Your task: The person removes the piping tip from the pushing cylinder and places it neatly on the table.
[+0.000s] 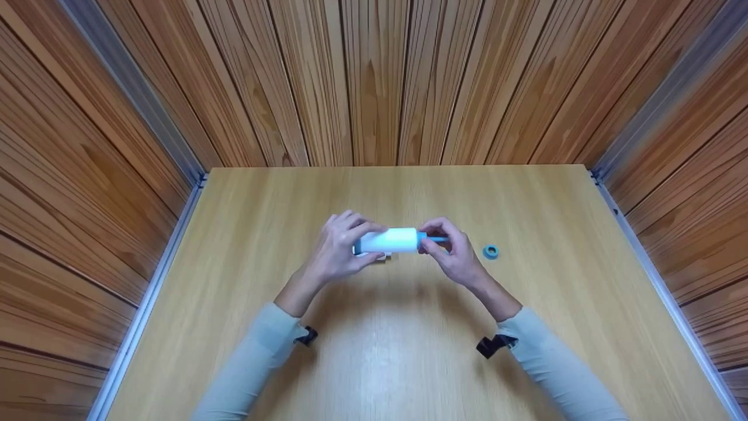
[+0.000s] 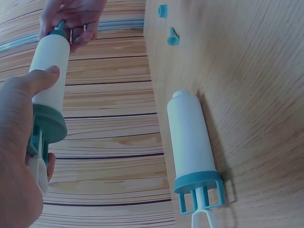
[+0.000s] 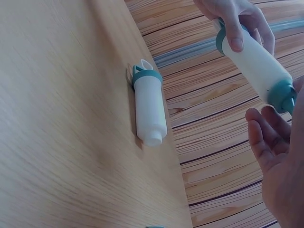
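My left hand (image 1: 345, 242) grips a white icing syringe (image 1: 394, 240) near its teal plunger end, thumb along the barrel. The syringe is held sideways above the table, its handle loops (image 2: 35, 137) partly behind the palm. At the other end, my right hand (image 1: 453, 254) pinches around the teal tip (image 1: 435, 238), with thumb and forefinger close to the collar. A second white syringe (image 2: 192, 135) with teal end and white plunger handle lies on the table below; its front neck (image 3: 153, 138) is bare. From the head it is mostly hidden beneath the held one.
A teal ring (image 1: 491, 252) lies on the wooden table (image 1: 555, 280) right of my right hand. In the left wrist view a small teal nozzle (image 2: 173, 37) lies near the ring. Wood-panelled walls (image 1: 374, 88) with metal rails enclose the table's back and sides.
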Motion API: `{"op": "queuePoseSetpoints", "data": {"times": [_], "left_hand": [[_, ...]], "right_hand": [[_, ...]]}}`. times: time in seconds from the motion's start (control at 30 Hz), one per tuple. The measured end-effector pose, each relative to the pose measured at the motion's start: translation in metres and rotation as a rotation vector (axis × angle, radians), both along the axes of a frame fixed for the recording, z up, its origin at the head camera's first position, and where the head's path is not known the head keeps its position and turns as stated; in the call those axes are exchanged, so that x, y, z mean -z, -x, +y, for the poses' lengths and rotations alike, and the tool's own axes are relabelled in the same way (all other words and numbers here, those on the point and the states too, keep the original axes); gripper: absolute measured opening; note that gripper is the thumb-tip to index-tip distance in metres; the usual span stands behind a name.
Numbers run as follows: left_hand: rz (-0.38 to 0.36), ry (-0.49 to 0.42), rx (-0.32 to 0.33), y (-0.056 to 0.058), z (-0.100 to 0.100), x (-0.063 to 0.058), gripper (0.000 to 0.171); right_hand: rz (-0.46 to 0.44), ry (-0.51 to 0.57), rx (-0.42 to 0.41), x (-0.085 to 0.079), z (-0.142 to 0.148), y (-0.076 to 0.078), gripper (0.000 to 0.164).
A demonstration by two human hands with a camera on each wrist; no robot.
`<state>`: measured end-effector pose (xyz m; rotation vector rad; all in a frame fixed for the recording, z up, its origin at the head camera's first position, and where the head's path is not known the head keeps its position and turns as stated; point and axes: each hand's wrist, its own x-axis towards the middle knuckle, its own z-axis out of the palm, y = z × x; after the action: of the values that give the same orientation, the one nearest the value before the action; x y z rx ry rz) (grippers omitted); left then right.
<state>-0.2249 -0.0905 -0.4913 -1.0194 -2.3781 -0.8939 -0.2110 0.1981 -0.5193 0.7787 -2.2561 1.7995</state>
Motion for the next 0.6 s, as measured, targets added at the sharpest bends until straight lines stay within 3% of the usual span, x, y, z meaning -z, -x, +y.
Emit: {"op": "queuePoseSetpoints", "data": {"times": [0.3, 0.6], "left_hand": [[-0.015, 0.016, 0.006, -0.0004, -0.001, -0.0006, 0.045], [-0.028, 0.019, 0.005, -0.0009, -0.0017, -0.0031, 0.045]], "right_hand": [[0.002, -0.02, -0.009, -0.0014, 0.0016, -0.0003, 0.023], [0.069, -0.001, -0.058, 0.0013, 0.0029, 0.0007, 0.034]]}}
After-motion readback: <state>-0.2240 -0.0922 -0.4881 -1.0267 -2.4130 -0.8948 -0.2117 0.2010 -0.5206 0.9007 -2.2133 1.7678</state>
